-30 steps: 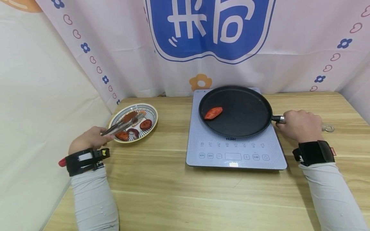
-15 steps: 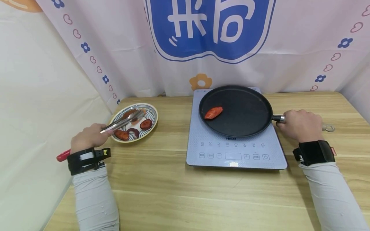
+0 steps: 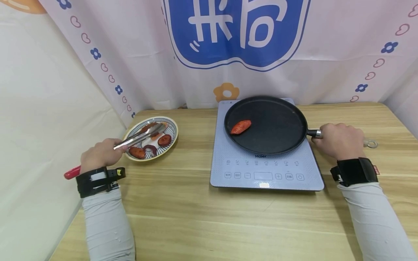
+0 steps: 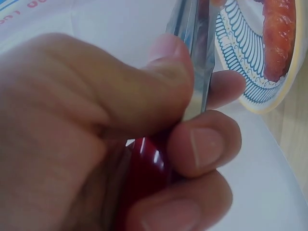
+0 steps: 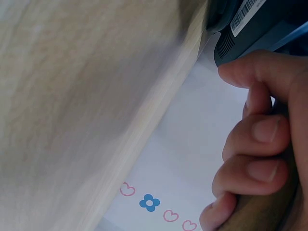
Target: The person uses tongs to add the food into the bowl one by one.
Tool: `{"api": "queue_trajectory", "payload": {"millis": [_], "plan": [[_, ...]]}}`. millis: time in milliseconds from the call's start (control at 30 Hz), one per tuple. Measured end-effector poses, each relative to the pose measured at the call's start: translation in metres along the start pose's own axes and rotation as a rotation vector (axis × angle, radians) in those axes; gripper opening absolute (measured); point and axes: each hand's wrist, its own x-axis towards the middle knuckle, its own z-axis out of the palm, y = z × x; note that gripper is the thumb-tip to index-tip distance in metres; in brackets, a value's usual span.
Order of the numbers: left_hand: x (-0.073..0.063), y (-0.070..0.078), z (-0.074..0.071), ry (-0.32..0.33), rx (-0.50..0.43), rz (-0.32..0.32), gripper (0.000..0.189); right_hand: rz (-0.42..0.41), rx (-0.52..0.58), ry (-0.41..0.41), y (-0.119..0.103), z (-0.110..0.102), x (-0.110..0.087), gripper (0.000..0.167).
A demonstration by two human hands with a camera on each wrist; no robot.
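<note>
L hand [image 3: 102, 156] grips 1 pr tongs [image 3: 142, 136] over 1 plate [image 3: 172, 129], far L, w/ 4+ food pcs [image 3: 164, 140]. R hand [image 3: 341, 142] grips handle [image 3: 314, 133] of 1 pan [image 3: 271, 125] on 1 hob [image 3: 241, 168]; 1 sausage [image 3: 241, 127] at pan's L.

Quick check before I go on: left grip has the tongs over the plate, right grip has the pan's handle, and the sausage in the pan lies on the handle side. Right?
Not quite: the head view shows the sausage at the pan's left side, opposite the handle. The left grip does hold the tongs over the plate, and the right grip the handle.
</note>
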Motion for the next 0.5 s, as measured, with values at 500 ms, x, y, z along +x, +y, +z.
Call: {"api": "queue_trajectory", "payload": {"millis": [500], "plan": [[-0.0022, -0.0033, -0.0027, 0.059, 0.017, 0.057, 0.048, 0.005, 0.003, 0.001, 0.0013, 0.0011, 0.0012, 0.035]]}}
